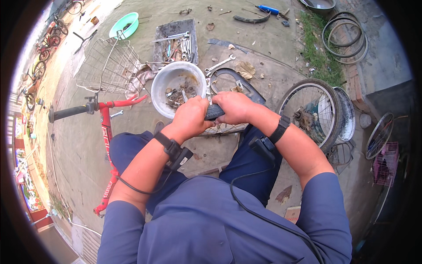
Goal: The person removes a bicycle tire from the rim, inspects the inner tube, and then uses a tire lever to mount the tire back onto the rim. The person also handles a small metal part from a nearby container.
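Note:
Both hands are closed on a black tire (212,112) of a wheel held low between my knees, with spokes and rim showing beneath. My left hand (191,114) grips it from the left, its thumb pressed against it. My right hand (231,107) grips it just to the right. Just beyond my hands are a white plastic bowl (167,81) of rusty small parts, a combination wrench (220,65) and a black looped plastic part (248,90), partly hidden by my right hand.
A red bicycle frame (106,132) lies at left near a wire basket (96,66). A tool tray (160,31) and green basin (118,22) sit farther off. A spare wheel (325,105) stands at right, with loose tires (360,35) behind and a pink cage (386,163) near the rim.

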Tool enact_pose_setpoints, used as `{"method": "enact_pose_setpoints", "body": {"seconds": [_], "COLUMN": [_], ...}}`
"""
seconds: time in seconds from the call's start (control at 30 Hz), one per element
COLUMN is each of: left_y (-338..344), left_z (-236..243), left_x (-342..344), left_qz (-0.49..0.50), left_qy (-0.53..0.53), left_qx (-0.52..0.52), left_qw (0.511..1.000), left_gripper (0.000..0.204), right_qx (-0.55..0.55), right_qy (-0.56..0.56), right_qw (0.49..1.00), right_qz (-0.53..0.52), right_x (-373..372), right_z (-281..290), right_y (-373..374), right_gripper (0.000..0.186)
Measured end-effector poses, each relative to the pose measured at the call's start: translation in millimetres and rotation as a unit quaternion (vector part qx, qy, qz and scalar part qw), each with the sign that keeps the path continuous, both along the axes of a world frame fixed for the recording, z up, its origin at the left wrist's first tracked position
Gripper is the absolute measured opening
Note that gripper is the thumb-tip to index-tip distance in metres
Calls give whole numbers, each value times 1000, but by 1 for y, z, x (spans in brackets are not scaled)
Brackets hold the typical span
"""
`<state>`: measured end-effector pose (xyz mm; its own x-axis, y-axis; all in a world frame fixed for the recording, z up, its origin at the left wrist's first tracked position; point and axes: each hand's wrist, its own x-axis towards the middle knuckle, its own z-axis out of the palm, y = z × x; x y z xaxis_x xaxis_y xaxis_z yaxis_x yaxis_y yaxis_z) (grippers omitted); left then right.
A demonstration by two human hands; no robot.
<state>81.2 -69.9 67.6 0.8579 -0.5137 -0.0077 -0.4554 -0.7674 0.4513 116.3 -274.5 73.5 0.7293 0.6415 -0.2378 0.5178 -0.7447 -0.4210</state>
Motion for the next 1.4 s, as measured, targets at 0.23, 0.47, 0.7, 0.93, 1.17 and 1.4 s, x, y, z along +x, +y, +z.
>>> {"method": "enact_pose_setpoints", "body": {"seconds": [0.23,0.47,0.7,0.93,1.17,1.4], "left_y": [-1,-2,-3,0,8,19], "left_z": [-7,-12,-18,-23,-11,-3], "left_x": [2,5,6,4,0,-16], "left_qz": [8,18,25,38,10,20], "left_qy": [-11,-37,-74,-89,-27,-29], "left_qx": [-16,-27,-25,-24,-11,-7], "left_qw": [1000,999,997,995,1000,999], "left_gripper": [46,42,40,40,43,46], "right_qx": [-12,8,38,69,53,34], "right_qy": [15,-40,-93,-140,-12,60], "right_qw": [1000,998,994,985,998,998], "right_qz": [-18,-38,-49,-71,-36,-13], "right_x": [1,-4,-8,-15,-5,2], "right_z": [5,3,-5,-13,-2,2], "right_y": [4,6,5,7,-3,-22], "right_gripper": [45,43,37,33,42,46]}}
